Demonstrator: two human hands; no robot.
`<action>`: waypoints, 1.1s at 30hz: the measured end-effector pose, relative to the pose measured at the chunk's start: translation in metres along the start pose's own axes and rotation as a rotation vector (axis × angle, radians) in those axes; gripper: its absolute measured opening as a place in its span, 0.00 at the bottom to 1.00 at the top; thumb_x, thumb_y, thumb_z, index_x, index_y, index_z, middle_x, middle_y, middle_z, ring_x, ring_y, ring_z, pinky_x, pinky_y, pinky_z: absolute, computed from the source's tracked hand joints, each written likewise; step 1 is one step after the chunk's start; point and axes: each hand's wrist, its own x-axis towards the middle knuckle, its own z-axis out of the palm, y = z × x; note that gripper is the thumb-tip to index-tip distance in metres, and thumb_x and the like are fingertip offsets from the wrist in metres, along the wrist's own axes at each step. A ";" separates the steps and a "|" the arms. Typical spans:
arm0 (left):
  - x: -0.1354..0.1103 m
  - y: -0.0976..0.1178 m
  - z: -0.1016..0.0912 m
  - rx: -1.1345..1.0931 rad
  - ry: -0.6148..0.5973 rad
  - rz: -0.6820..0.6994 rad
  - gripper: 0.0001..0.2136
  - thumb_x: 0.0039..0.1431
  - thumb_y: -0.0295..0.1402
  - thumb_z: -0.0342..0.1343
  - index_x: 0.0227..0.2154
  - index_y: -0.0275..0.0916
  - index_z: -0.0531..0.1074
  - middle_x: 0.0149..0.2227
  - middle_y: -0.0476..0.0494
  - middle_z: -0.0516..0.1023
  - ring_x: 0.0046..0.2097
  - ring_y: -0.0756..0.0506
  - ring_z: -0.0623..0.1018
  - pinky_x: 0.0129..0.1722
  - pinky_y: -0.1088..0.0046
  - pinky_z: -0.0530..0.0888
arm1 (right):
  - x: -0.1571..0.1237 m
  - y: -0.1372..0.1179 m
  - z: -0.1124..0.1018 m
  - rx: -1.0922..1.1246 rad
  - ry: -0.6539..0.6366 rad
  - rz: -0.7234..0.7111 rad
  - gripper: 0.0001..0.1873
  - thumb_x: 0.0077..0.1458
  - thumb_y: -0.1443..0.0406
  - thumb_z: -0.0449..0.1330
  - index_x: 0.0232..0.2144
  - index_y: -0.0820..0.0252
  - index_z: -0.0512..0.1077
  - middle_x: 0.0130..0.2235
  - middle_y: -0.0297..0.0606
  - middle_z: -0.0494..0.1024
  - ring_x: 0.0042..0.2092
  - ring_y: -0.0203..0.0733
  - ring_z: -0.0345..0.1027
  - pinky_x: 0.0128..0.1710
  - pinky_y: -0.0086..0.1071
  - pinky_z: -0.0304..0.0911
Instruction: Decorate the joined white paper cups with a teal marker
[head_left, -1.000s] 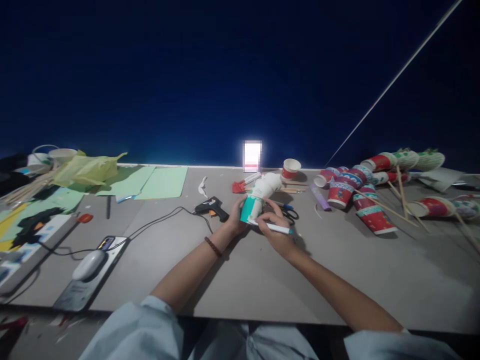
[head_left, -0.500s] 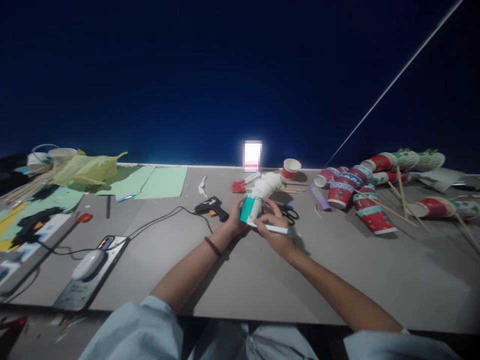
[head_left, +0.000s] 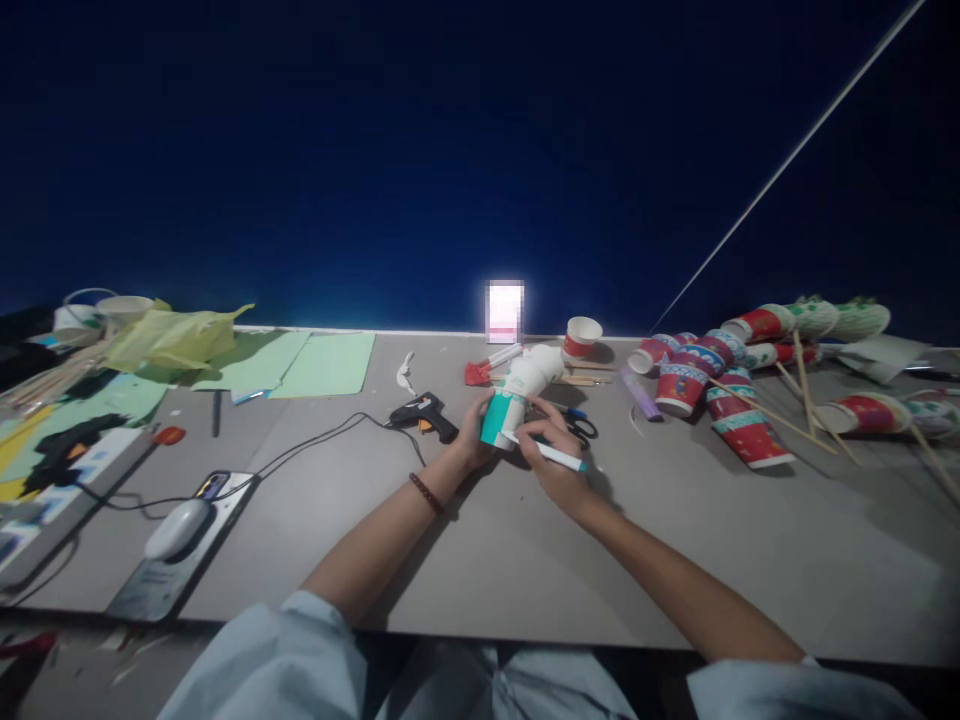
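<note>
My left hand (head_left: 472, 435) is closed around the left side of a paper cup (head_left: 504, 415) that is white with a green coloured area. The cup belongs to a tilted stack, with white cups (head_left: 536, 368) reaching away from me. Between the fingers of my right hand (head_left: 555, 455) is a white marker (head_left: 562, 458) with a teal end. Its tip side points at the white part near the cup's lower edge; whether it touches cannot be made out. Some right-hand fingers rest along the cup's right side.
A black glue gun (head_left: 424, 415) lies left of my hands, scissors (head_left: 581, 428) to the right. Behind stand a red-and-white cup (head_left: 583, 338) and a lit screen (head_left: 505, 312). Decorated cup stacks (head_left: 686, 385) fill the right; a phone (head_left: 180, 555) and power strip (head_left: 75, 500) lie left.
The marker has tilted, its teal end swinging slightly down and to the right, and my right fingers have shifted a little. My left hand and the cups stay nearly in place.
</note>
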 end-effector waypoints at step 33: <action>-0.001 -0.001 -0.001 0.000 -0.015 0.017 0.11 0.52 0.38 0.61 0.29 0.34 0.75 0.25 0.45 0.78 0.25 0.48 0.75 0.31 0.72 0.71 | 0.004 -0.004 -0.003 -0.045 0.014 -0.026 0.08 0.55 0.64 0.58 0.25 0.53 0.75 0.34 0.40 0.80 0.56 0.51 0.69 0.51 0.43 0.66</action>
